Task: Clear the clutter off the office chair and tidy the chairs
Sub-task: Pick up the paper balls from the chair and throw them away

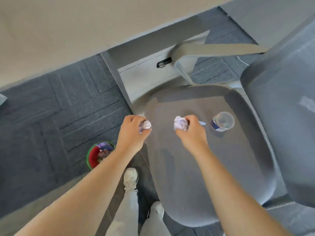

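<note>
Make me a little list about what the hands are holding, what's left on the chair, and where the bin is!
left hand: closed on a crumpled paper ball
right hand: closed on another crumpled paper ball; something thin and pale blue pokes out, too blurred to name
chair seat: only a clear plastic cup left, lying tilted
bin: on the carpet, left of the chair, already holding rubbish

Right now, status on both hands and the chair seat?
Left hand shut on paper ball. Right hand shut on second paper ball. Plastic cup still on seat. Bin on floor, left; path clear.
</note>
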